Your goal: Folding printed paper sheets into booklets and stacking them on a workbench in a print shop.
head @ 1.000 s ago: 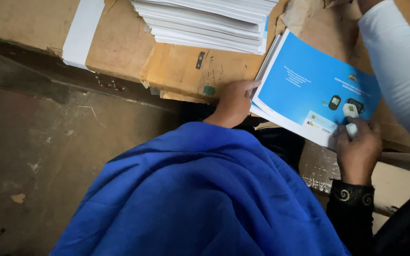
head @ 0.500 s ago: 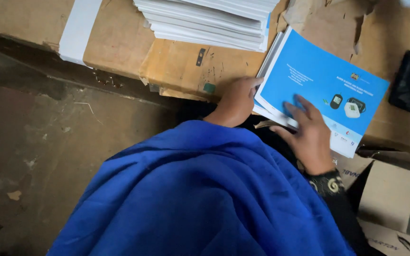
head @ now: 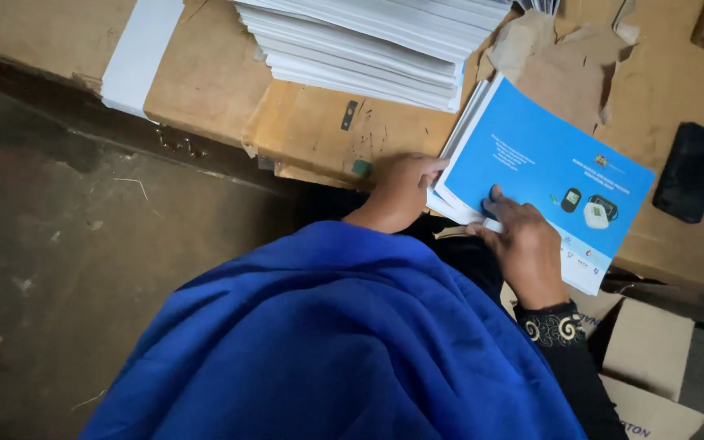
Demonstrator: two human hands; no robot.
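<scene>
1. I see the left hand point(head: 401, 189) resting at the left edge of the blue-covered booklets point(head: 543, 175), fingers curled together against the edge of the pile; whether it actually pinches any sheets I cannot tell.
2. The right hand point(head: 527, 244) lies flat on the near corner of the top booklet, fingers pressed together on the blue cover, holding it down rather than pinching it.
3. The booklets lie in a small slanted pile on the cardboard-covered bench point(head: 205, 73), near its near edge and right of centre in my view.
4. Farther off, a tall stack of white sheets point(head: 376, 45) sits on the same surface, its nearest corner just beside the far corner of the blue pile.
5. A black phone point(head: 690, 171) lies flat at the right, apart from the booklets.
6. A blue garment point(head: 327, 342) fills the near foreground, and folded cardboard cartons point(head: 649, 367) stand below the bench at the near right.
</scene>
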